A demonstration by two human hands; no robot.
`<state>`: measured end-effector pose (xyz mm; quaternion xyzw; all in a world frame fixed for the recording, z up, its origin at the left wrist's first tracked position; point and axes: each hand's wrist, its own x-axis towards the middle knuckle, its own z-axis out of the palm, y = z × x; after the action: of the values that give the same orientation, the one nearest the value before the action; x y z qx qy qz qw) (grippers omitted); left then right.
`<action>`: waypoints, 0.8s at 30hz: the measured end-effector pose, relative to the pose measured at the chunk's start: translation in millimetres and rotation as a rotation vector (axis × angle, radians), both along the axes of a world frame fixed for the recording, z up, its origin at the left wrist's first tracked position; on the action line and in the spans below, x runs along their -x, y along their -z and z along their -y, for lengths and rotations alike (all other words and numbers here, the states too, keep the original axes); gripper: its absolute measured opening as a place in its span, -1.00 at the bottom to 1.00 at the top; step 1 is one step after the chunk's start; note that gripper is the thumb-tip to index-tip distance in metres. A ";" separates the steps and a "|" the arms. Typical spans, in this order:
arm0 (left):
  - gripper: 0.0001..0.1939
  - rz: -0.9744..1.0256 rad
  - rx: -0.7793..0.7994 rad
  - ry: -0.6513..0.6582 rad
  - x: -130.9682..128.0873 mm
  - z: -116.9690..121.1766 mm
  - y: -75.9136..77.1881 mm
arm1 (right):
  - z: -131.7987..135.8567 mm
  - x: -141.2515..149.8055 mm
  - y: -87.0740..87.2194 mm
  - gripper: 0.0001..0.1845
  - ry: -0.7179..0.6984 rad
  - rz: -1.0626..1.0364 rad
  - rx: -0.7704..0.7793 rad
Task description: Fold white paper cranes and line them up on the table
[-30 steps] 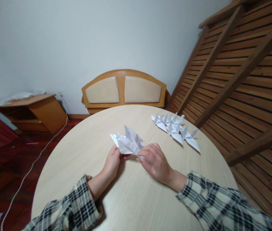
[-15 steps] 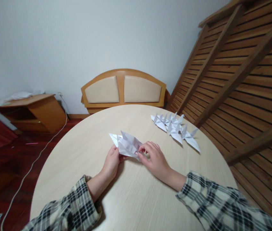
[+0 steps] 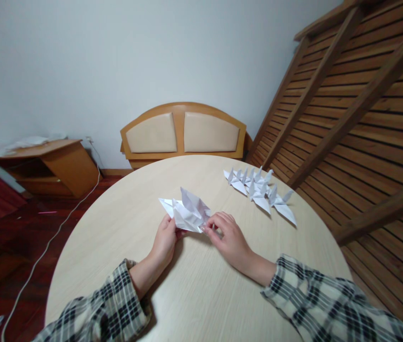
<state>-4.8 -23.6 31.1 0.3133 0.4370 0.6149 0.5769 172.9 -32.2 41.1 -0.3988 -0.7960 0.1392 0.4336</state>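
Note:
A partly opened, folded white paper piece (image 3: 186, 214) is held just above the round table (image 3: 201, 289). Its flaps stand up, and one point sticks out to the left. My left hand (image 3: 165, 240) grips its lower left edge, the thumb in front and the other fingers mostly hidden beneath. At its right end, my right hand (image 3: 228, 237) pinches the paper between thumb and index finger, the rest of the fingers curled. Several finished white paper cranes (image 3: 258, 194) stand in a cluster at the table's right side.
Behind the table stands a wooden headboard (image 3: 180, 133) with cream panels. A slatted wooden frame (image 3: 358, 118) leans along the right. At left are a low wooden desk (image 3: 66, 166) with papers on top and a white cable (image 3: 50, 242) across the dark red floor.
The upright flap of the folded paper has risen a little and spread more open. My right hand has shifted slightly at the right end; my left hand has barely moved.

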 end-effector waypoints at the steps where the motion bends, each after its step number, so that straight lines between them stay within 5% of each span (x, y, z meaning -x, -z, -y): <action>1: -0.80 0.009 0.001 -0.005 0.3 -0.2 -0.1 | 0.0 -0.6 -0.2 -0.87 0.003 -0.009 -0.019; 11: -0.76 0.030 -0.011 0.011 5.6 -4.4 4.2 | 0.4 -5.9 -4.6 -0.90 0.002 -0.085 -0.206; 24: -0.79 0.043 -0.071 0.022 11.5 -5.3 1.9 | 4.7 -17.8 -10.3 -0.96 -0.257 0.178 -0.762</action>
<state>-16.3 -18.3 29.2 0.3251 0.3991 0.6303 0.5812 190.6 -36.8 51.3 -0.1176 -0.8682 -0.1479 0.4588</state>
